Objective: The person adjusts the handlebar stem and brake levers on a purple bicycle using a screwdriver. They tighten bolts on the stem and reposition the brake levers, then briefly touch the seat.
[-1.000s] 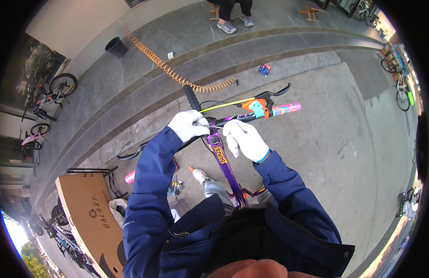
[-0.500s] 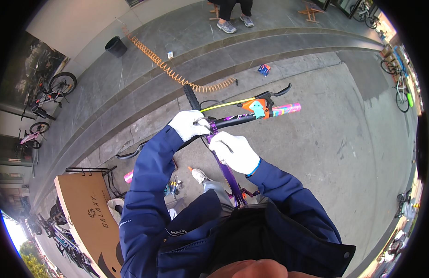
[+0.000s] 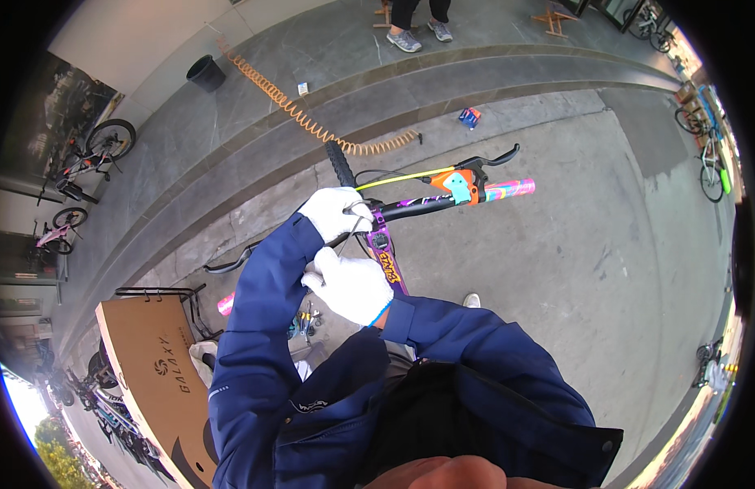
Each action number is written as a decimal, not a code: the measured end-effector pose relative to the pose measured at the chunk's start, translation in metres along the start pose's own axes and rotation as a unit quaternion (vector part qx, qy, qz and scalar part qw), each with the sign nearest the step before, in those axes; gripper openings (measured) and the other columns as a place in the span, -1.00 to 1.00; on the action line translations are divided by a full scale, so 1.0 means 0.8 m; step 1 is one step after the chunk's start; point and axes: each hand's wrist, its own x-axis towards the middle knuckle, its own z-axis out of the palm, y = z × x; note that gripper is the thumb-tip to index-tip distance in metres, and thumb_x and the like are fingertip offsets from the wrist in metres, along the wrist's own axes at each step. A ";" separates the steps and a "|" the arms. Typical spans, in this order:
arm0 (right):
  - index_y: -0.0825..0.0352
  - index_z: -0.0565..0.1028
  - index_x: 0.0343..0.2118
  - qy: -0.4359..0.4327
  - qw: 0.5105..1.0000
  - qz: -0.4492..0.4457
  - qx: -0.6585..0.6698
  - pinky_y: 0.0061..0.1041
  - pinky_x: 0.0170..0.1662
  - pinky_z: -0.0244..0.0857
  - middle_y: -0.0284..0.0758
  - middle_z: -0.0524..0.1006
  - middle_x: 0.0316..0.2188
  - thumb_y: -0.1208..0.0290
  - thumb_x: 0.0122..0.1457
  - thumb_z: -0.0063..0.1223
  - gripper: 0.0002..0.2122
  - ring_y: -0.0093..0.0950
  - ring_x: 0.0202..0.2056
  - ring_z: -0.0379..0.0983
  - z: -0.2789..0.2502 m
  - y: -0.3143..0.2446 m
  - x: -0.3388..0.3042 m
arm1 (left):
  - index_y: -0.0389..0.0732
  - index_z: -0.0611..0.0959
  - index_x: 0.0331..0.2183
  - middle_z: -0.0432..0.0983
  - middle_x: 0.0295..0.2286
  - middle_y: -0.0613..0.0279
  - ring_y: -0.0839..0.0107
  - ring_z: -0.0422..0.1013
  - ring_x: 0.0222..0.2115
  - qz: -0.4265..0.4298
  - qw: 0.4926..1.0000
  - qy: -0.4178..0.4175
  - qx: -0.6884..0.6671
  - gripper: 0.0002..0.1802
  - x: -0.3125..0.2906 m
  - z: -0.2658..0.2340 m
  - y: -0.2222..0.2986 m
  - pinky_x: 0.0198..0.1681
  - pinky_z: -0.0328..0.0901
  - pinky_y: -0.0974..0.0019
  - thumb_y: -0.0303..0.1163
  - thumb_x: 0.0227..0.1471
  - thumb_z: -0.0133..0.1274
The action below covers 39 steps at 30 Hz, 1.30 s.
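Observation:
A bicycle with a purple frame (image 3: 385, 254) stands before me, its black handlebar (image 3: 410, 209) running to the right. My left hand (image 3: 335, 213), in a white glove, is closed beside the stem, pinching a thin dark cable (image 3: 359, 204) that curves over its fingers. Below it and nearer to me, my right hand (image 3: 351, 287), also gloved, is closed with fingers curled toward the left; what they grip is hidden. On the bar's right side are an orange and turquoise part (image 3: 456, 187), a black brake lever (image 3: 498, 156) and a multicoloured grip (image 3: 509, 190). A yellow cable (image 3: 406, 178) runs from there toward the stem.
Tools (image 3: 310, 319) lie on the ground below my arms. A large cardboard box (image 3: 156, 359) stands at the left. Beyond the front tyre (image 3: 340, 165), an orange coiled hose (image 3: 292, 110) crosses the steps. A small blue and red box (image 3: 470, 118) lies near them. Another person's shoes (image 3: 404, 41) show at the top.
My right hand has moved off the stem, down and left, uncovering the purple frame. My left hand stays beside the stem. My foot now shows right of the bicycle.

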 end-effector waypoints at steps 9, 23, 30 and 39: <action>0.26 0.55 -0.12 0.007 0.949 0.105 0.298 -0.40 -0.40 0.41 -0.30 0.54 -0.50 0.32 0.52 0.06 -0.86 -0.44 -0.51 0.55 -0.105 0.067 -0.044 | -0.26 0.83 -0.33 0.65 -0.38 0.17 0.36 0.57 -0.32 -0.008 0.999 0.002 -0.040 -0.85 0.000 0.003 -0.011 -0.18 0.43 0.26 -0.44 0.04 0.47; 0.26 0.45 -0.17 -0.005 0.998 0.044 0.052 -0.15 -0.47 0.45 -0.21 0.58 -0.55 0.27 0.36 0.30 -0.76 -0.14 -0.55 0.61 -0.042 0.018 -0.036 | -0.26 0.81 -0.33 0.62 -0.40 0.15 0.37 0.57 -0.32 0.017 1.000 -0.006 0.009 -0.83 0.003 0.001 -0.003 -0.19 0.44 0.25 -0.39 0.07 0.47; 0.21 0.49 -0.17 -0.038 0.999 0.015 -0.019 -0.21 -0.44 0.48 -0.25 0.62 -0.54 0.13 0.35 0.28 -0.73 -0.22 -0.52 0.64 -0.013 0.007 -0.015 | -0.24 0.82 -0.31 0.64 -0.42 0.19 0.37 0.55 -0.37 -0.008 1.000 -0.001 -0.024 -0.80 0.002 0.005 -0.009 -0.19 0.43 0.25 -0.36 0.07 0.49; 0.33 0.51 -0.11 -0.036 0.869 0.210 0.446 -0.39 -0.37 0.44 -0.26 0.47 -0.46 0.38 0.56 -0.01 -0.86 -0.47 -0.47 0.53 -0.125 0.080 -0.043 | -0.27 0.81 -0.30 0.66 -0.37 0.17 0.37 0.57 -0.31 -0.013 1.000 0.006 -0.014 -0.84 -0.003 0.006 -0.007 -0.16 0.45 0.25 -0.45 0.06 0.46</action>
